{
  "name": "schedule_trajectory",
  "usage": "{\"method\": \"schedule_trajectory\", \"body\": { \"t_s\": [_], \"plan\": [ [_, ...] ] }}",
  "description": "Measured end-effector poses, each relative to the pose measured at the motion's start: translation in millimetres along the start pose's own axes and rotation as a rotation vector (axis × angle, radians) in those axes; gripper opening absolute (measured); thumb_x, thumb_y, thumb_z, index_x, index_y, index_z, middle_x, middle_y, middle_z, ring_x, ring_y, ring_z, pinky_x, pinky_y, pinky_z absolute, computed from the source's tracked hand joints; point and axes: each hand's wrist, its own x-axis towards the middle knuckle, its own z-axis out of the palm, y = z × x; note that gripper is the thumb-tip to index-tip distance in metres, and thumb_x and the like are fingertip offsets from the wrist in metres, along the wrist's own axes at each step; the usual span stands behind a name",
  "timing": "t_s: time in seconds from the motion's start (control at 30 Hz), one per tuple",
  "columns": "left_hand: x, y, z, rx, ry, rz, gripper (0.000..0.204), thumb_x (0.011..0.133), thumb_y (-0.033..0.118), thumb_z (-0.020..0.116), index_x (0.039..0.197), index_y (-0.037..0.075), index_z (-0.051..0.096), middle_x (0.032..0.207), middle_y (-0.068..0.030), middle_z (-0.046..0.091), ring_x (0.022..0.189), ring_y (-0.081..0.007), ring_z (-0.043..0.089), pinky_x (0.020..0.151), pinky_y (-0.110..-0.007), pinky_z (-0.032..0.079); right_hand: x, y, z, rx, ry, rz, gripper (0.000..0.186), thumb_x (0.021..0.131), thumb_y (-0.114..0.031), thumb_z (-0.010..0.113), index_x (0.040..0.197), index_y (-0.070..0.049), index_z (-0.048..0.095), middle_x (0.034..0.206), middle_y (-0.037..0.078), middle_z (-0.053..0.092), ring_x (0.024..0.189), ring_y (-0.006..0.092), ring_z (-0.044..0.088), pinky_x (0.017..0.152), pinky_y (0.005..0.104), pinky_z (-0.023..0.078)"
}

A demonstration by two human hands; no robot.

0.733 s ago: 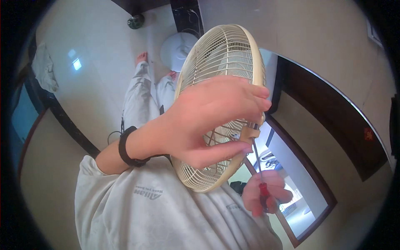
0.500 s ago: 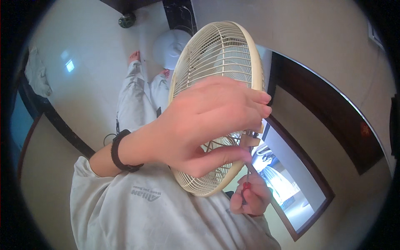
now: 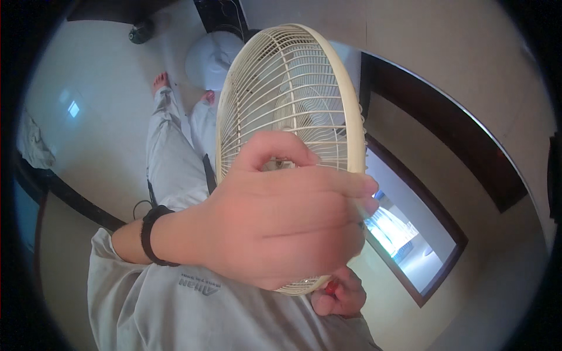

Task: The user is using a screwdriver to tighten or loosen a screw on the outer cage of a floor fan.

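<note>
A cream wire fan cage [image 3: 281, 55] stands upright in front of me, with blades showing dimly behind its wires. My left hand [image 3: 287, 225], a black band on its wrist, lies across the lower half of the cage. Its fingers are bent onto the wires and over the right rim, closed on the cage. Below it, at the bottom of the cage, my right hand [image 3: 342, 297] is closed around the red handle of a screwdriver [image 3: 332, 286]. Its metal shaft is hidden now behind my left hand and the rim.
A round white base [image 3: 213, 58] stands on the pale floor near my bare feet. A dark green ball-like object [image 3: 140, 32] lies further off. White cloth [image 3: 35, 140] is at the far left. A dark-framed glossy panel [image 3: 404, 234] is at the right.
My left hand has moved down from beside the clip and screwdriver shaft and closed onto the cage, covering the clip. My right hand sits slightly lower and further left. The whole view has shifted.
</note>
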Motion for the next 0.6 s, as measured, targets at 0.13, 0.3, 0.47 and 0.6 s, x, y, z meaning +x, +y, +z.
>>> {"method": "schedule_trajectory", "body": {
  "t_s": [0.13, 0.3, 0.47, 0.6],
  "plan": [
    [2.8, -2.9, 12.1, -0.049, 0.156, 0.064, 0.029, 0.073, 0.038, 0.081, 0.066, 0.015, 0.064, 0.098, -0.0028, 0.072, 0.101, -0.0184, 0.067, 0.087, -0.041, 0.029, 19.8, -8.6, 12.0, 0.028, 0.209, -0.19, 0.041, 0.082, -0.011, 0.068, 0.118, -0.006, 0.051, 0.089, 0.014, 0.064, 0.065, 0.0273, 0.066, 0.063, 0.0417, 0.058],
    [5.6, -5.6, 10.6, -0.065, 0.139, 0.046, 0.027, 0.073, 0.036, 0.082, 0.068, 0.015, 0.065, 0.096, -0.0031, 0.072, 0.098, -0.0198, 0.068, 0.087, -0.041, 0.028, 27.6, -10.5, 13.5, 0.078, 0.231, -0.248, 0.042, 0.082, -0.014, 0.073, 0.116, -0.005, 0.051, 0.088, 0.013, 0.064, 0.062, 0.0271, 0.065, 0.06, 0.0424, 0.058],
    [9.7, -2.1, 8.5, -0.06, 0.167, 0.046, 0.026, 0.072, 0.035, 0.082, 0.068, 0.016, 0.065, 0.094, -0.0027, 0.072, 0.097, -0.0191, 0.068, 0.087, -0.041, 0.028, 24.6, -22.5, 10.3, 0.082, 0.163, -0.111, 0.038, 0.079, -0.012, 0.077, 0.108, -0.007, 0.054, 0.086, 0.01, 0.064, 0.071, 0.0264, 0.068, 0.064, 0.0379, 0.059],
    [14.1, -0.7, 9.8, -0.059, 0.205, 0.042, 0.026, 0.073, 0.035, 0.082, 0.071, 0.018, 0.063, 0.094, -0.0012, 0.072, 0.093, -0.016, 0.069, 0.087, -0.04, 0.027, 1.5, -21.0, 19.4, 0.139, 0.245, -0.012, 0.034, 0.077, -0.011, 0.078, 0.102, -0.008, 0.056, 0.088, 0.009, 0.064, 0.079, 0.0255, 0.068, 0.07, 0.0365, 0.059]
  ]
}}
